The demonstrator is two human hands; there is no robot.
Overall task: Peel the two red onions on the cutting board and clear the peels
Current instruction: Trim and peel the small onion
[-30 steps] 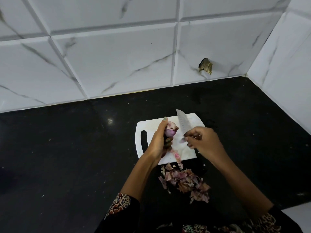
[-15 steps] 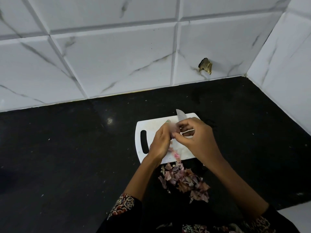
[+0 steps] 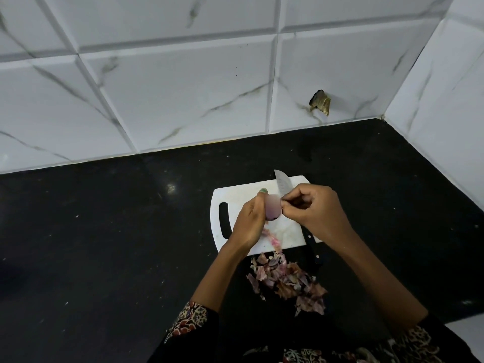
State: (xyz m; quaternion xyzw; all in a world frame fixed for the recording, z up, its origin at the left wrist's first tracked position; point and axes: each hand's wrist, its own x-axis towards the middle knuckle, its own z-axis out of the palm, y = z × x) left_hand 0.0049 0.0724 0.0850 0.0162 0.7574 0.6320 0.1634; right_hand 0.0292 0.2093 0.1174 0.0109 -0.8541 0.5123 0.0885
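Onion [image 3: 272, 208] is sitting upright above the cutting board [image 3: 237, 197], its long axis running near to far, with the left hand [image 3: 251, 221] curling round it from the left. The right hand [image 3: 315, 210] is touching its right side, fingertips [image 3: 286, 199] pinching at the skin. A knife [image 3: 282, 182] is lying under that hand, and peels [image 3: 286, 280] are piling up near the board.

Black desk [image 3: 104, 244]: white board [image 3: 243, 195] with knife [image 3: 284, 183] across it; peel heap [image 3: 286, 280] just beside near edge.
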